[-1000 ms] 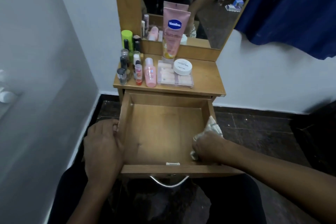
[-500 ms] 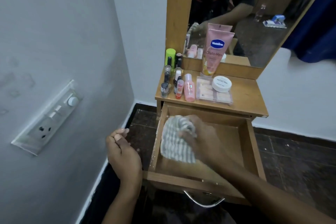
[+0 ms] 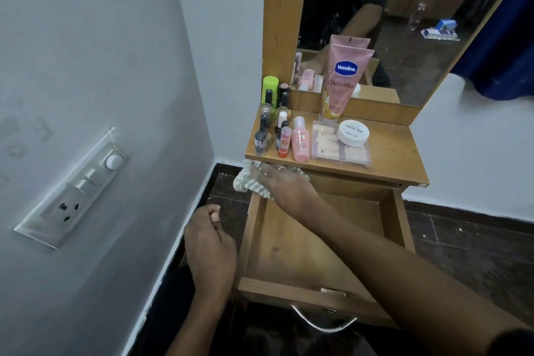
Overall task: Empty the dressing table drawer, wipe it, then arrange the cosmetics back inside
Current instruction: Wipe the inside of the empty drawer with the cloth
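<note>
I note a white switch panel (image 3: 75,189) with sockets on the left wall, blue fabric (image 3: 504,58) hanging far right, dark floor tiles (image 3: 468,243) near right.

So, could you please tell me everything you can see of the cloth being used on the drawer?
The cloth is pale fabric with thin greyish stripes, soft and bunched. It sits at the far left corner of the open drawer, just below the front edge of the table top, part of it bulging out past the drawer's left wall. The right hand presses on it with fairly straight fingers, covering much of it.
</note>
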